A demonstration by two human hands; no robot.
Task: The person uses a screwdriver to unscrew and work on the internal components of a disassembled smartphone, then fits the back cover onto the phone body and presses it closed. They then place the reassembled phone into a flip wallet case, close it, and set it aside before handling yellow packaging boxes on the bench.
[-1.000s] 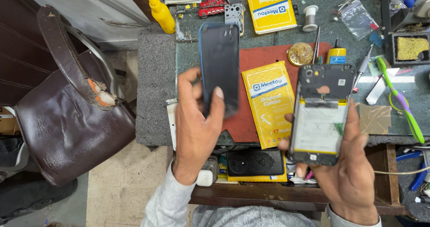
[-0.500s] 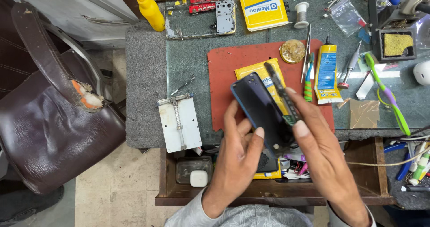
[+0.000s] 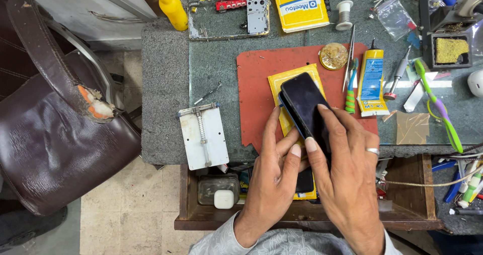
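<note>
A black smartphone [image 3: 303, 103] lies screen-up and tilted over a yellow packet [image 3: 287, 81] on a red mat [image 3: 256, 91]. My right hand [image 3: 344, 177] presses down on the phone's near end, fingers spread across the dark glass. My left hand [image 3: 271, 179] comes in from the left, its fingers against the phone's lower left edge. Both hands are on the phone together. The phone's near end is hidden under my fingers.
A white metal clamp plate [image 3: 204, 136] lies left of the mat. Tweezers, a toothbrush [image 3: 350, 86], a yellow glue tube [image 3: 371, 79] and screwdrivers lie to the right. A phone frame [image 3: 226, 13] and a yellow bottle [image 3: 171, 6] sit at the back. A brown chair [image 3: 55, 129] stands left. An open drawer [image 3: 221, 194] is below.
A second ago each hand held a separate phone part up. The parts are now joined into one phone, brought down onto the mat and pressed by both hands.
</note>
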